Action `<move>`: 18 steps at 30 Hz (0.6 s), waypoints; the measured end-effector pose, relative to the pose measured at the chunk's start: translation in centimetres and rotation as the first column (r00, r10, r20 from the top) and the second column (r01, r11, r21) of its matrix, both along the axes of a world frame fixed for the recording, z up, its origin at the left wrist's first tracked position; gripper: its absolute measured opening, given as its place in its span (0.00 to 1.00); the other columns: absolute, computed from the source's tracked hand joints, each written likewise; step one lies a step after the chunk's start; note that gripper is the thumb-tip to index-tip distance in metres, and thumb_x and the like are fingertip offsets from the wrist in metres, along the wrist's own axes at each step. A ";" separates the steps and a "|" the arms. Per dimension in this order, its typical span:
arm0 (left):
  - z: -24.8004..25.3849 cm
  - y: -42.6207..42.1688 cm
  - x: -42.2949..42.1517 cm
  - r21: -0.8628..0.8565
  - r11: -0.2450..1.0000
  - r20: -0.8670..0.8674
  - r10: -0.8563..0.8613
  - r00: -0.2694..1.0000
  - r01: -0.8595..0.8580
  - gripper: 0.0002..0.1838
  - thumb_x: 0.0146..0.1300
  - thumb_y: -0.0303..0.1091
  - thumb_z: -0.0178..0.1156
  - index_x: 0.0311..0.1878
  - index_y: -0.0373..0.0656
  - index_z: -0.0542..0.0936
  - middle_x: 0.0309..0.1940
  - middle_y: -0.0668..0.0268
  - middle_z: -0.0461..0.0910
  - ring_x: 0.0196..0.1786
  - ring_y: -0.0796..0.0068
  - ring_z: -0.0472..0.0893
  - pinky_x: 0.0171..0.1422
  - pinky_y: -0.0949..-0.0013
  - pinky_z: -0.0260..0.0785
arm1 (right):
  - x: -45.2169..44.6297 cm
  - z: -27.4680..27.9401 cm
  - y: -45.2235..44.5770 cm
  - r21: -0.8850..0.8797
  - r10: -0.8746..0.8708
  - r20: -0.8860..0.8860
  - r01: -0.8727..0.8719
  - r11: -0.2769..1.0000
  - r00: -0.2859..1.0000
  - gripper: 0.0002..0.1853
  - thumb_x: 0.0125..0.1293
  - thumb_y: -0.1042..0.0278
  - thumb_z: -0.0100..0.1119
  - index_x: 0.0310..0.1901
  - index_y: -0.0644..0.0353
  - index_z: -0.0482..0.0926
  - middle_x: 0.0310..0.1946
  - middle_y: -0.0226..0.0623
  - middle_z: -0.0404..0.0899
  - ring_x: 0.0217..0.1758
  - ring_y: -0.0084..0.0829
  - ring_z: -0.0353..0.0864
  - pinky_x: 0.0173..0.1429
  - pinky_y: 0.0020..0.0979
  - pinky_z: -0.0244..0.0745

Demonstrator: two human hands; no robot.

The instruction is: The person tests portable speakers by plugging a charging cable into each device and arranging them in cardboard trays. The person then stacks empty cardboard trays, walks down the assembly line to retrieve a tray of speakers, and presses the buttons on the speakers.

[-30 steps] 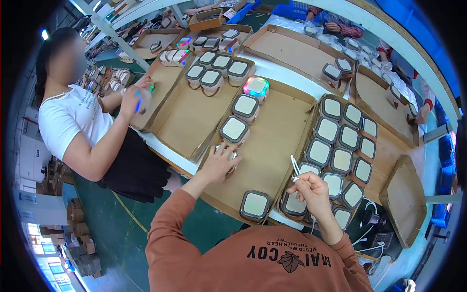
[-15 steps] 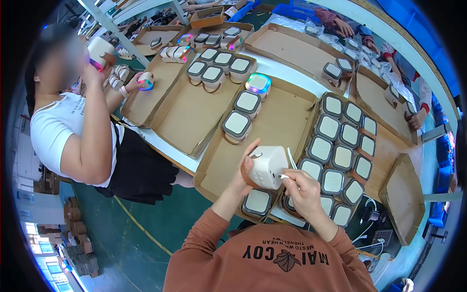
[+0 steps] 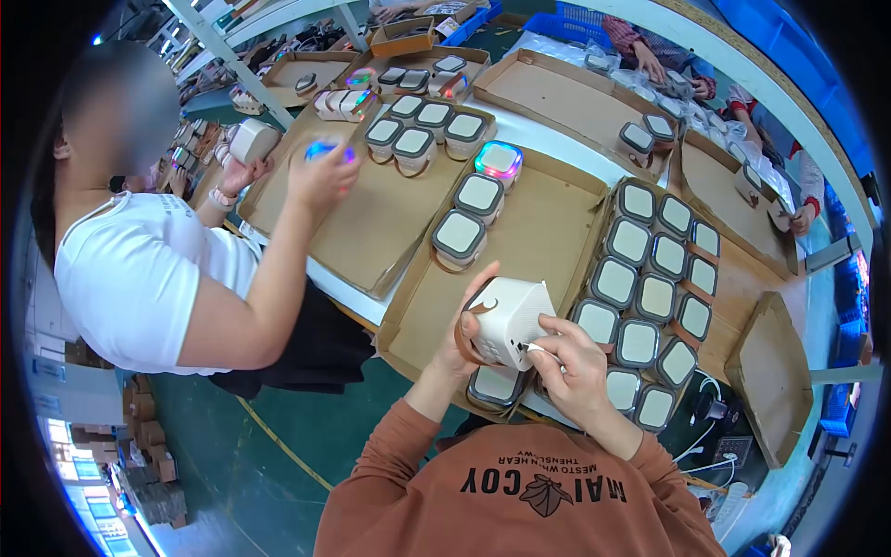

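My left hand (image 3: 455,345) holds a white box-shaped speaker (image 3: 509,314) with a brown strap, tilted so that its side with ports faces my right hand. Pinched in my right hand (image 3: 568,367) is a white cable plug, its tip at the ports; whether it is inserted is hidden by the fingers. Below the held speaker, another speaker (image 3: 495,384) lies in the cardboard tray (image 3: 548,223). Two speakers and one with glowing coloured lights (image 3: 498,161) stand along that tray's left side.
A full tray of speakers (image 3: 656,295) is at the right, near cables and a socket box (image 3: 730,447). A co-worker (image 3: 158,278) stands at the left, holding speakers over another tray (image 3: 371,232). Other people's hands reach in at the top right. A metal shelf frame (image 3: 798,102) arches overhead.
The speaker was lifted from the tray by my left hand and brought to my right hand. Since then the plug has reached its ports. The co-worker leaned in and moved an arm rightward.
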State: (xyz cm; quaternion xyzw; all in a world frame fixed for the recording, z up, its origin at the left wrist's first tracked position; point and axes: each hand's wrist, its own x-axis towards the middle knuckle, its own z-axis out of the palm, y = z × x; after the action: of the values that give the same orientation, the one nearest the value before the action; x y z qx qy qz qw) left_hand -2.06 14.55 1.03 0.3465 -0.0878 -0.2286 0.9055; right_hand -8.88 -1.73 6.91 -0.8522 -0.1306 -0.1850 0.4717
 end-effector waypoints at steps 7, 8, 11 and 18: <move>-0.4 -0.3 -0.3 0.019 0.999 0.001 -0.028 1.000 0.028 0.58 0.40 0.64 0.69 0.70 0.44 0.52 0.59 0.61 0.65 0.62 0.63 0.67 0.65 0.60 0.63 | 0.0 1.2 0.5 -0.172 -0.011 0.059 0.021 0.985 0.998 0.05 0.52 0.73 0.64 0.29 0.65 0.79 0.34 0.49 0.80 0.39 0.40 0.81 0.40 0.33 0.76; -0.4 -0.3 -0.2 0.065 0.998 0.019 -0.028 0.999 0.027 0.59 0.39 0.62 0.71 0.70 0.44 0.52 0.59 0.61 0.65 0.62 0.64 0.67 0.65 0.60 0.63 | 0.1 1.3 0.5 -0.171 -0.014 0.055 0.023 0.985 0.998 0.05 0.52 0.73 0.64 0.29 0.65 0.79 0.34 0.49 0.80 0.39 0.40 0.81 0.40 0.33 0.76; -0.6 -0.1 0.0 0.155 0.987 0.074 -0.053 0.996 0.041 0.61 0.36 0.55 0.75 0.71 0.45 0.50 0.59 0.63 0.65 0.62 0.65 0.67 0.65 0.62 0.61 | 0.3 1.0 0.3 -0.336 0.002 0.095 0.030 0.942 0.996 0.05 0.50 0.73 0.64 0.29 0.64 0.79 0.30 0.46 0.80 0.38 0.40 0.81 0.40 0.35 0.75; -3.3 2.3 2.5 0.433 0.890 0.178 -0.240 0.954 0.143 0.65 0.34 0.39 0.78 0.73 0.49 0.45 0.59 0.64 0.64 0.62 0.68 0.65 0.67 0.66 0.57 | 1.0 -1.3 -1.8 0.164 0.081 -0.279 -0.036 0.986 0.957 0.05 0.60 0.72 0.58 0.36 0.63 0.79 0.28 0.36 0.80 0.25 0.23 0.76 0.28 0.25 0.70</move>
State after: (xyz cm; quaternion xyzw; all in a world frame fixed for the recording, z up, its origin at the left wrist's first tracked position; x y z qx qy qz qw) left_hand 0.48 16.83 -2.25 0.5442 -0.1738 -0.2897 0.7679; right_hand -7.85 -3.51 5.61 -0.8258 -0.0718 -0.0562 0.5565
